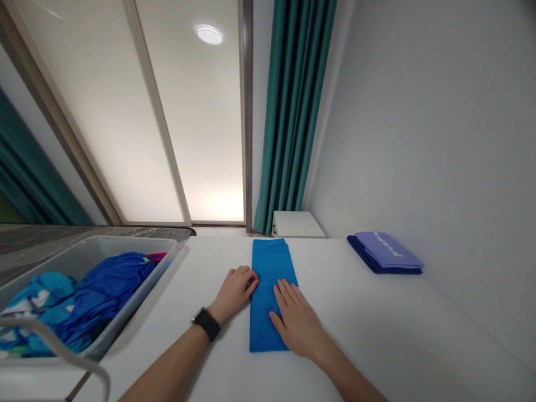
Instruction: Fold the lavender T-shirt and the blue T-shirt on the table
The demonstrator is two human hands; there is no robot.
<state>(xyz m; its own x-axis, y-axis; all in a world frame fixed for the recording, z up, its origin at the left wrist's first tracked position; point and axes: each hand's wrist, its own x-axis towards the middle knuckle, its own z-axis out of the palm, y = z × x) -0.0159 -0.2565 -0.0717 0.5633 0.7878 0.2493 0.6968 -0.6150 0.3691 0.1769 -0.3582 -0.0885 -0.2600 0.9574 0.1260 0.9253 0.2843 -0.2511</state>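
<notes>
A bright blue garment, folded into a long narrow strip, lies on the white table in front of me. My left hand is at the strip's left edge, its fingers curled and the thumb and fingertips closed at the cloth's border. Across the strip's right side, my right hand lies flat with fingers stretched out, pressing on the fabric. A black watch is on my left wrist. What kind of garment it is cannot be made out in this fold.
On the left stands a pale plastic bin with crumpled blue clothes in it. A folded stack of purple and navy clothing lies at the right by the wall. A blurred grey cable or handle crosses the lower left. Beyond the table is a white cabinet.
</notes>
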